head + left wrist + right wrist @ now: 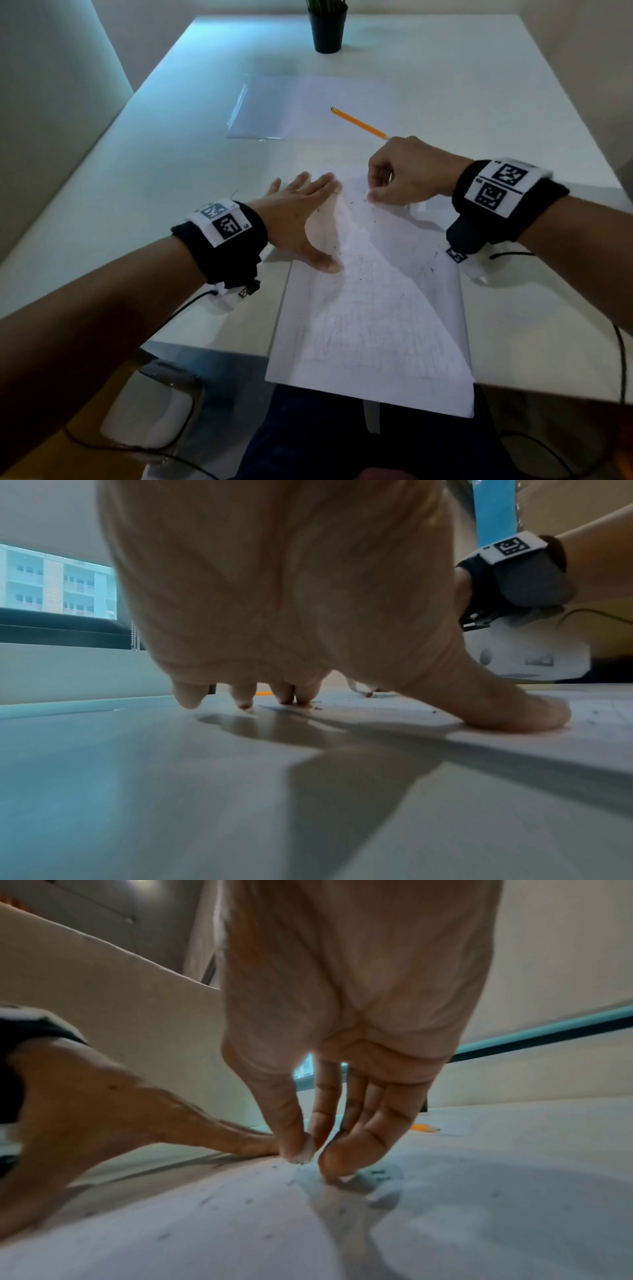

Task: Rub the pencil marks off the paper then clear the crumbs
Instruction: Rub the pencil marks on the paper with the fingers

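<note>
- Paper (373, 308), strewn with dark crumbs (426, 270), was pressed flat by the left hand (301, 219), fingers straight.
- An eraser (306, 1149) was pinched in the right hand's (407, 174) grip.

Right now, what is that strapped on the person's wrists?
Both forearms are bare. Each wrist wears a black fabric band topped by a white plate printed with black square code patterns. A small white camera block hangs under each, trailing a thin black cable.

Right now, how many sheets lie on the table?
2: the scribbled paper under both hands at the near edge, and a clear plastic sheet farther back, left of the pencil.
</note>
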